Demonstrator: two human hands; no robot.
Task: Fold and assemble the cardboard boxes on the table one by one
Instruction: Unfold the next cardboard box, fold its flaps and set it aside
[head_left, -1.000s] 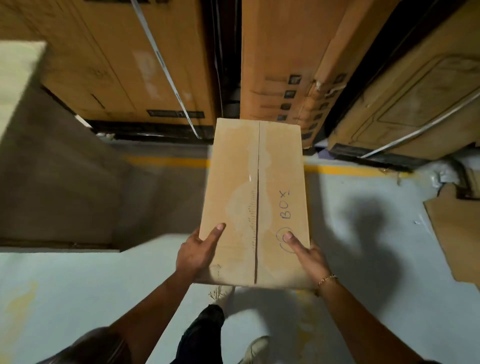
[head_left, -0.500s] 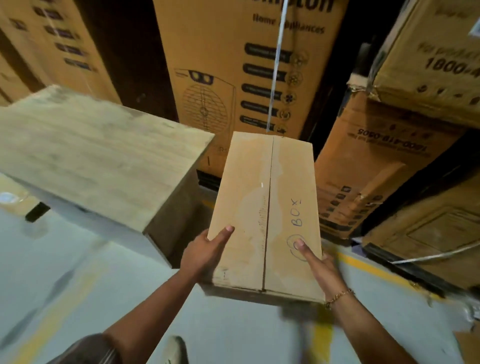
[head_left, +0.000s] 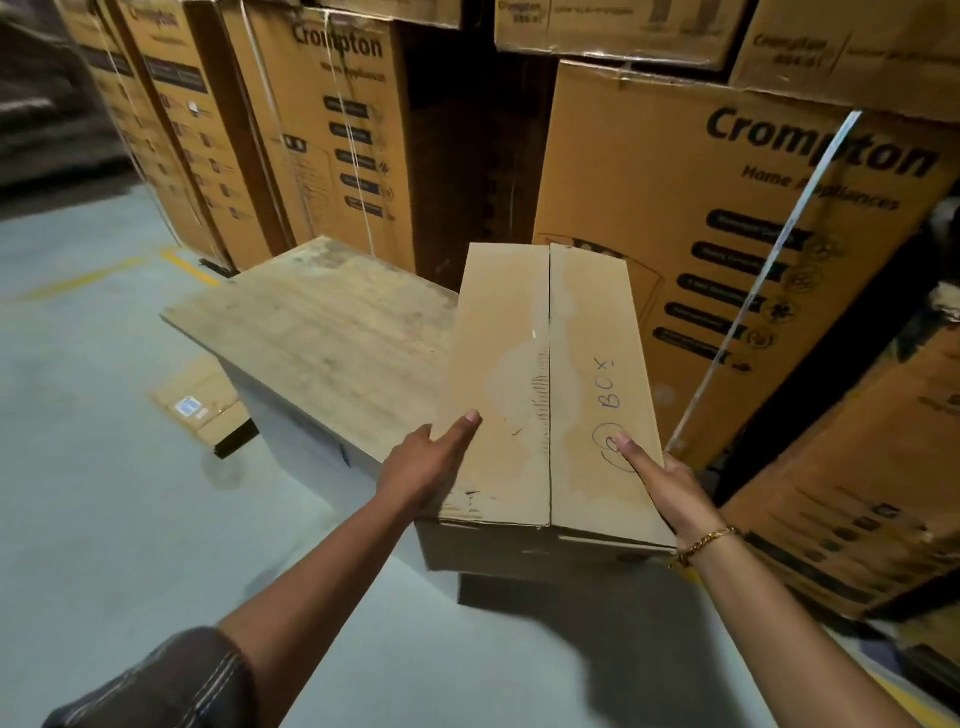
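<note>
An assembled brown cardboard box (head_left: 540, 364) with closed top flaps and "BOX" written on it is held in the air between my hands, right of the wooden table (head_left: 317, 332). My left hand (head_left: 428, 470) grips its near left edge, thumb lying on the top flap. My right hand (head_left: 662, 483) grips the near right edge, thumb on the circled mark. The fingers of both hands are hidden behind the box sides.
Tall stacked "Crompton" cartons (head_left: 727, 249) stand close behind and to the right, more cartons (head_left: 332, 135) at the back left. A flattened cardboard piece (head_left: 200, 402) lies on the grey floor left of the table. A yellow floor line (head_left: 189, 265) runs at far left.
The view has swung up and left while I carry the box. The table has come into view, now beside and left of the box. My grip is unchanged.
</note>
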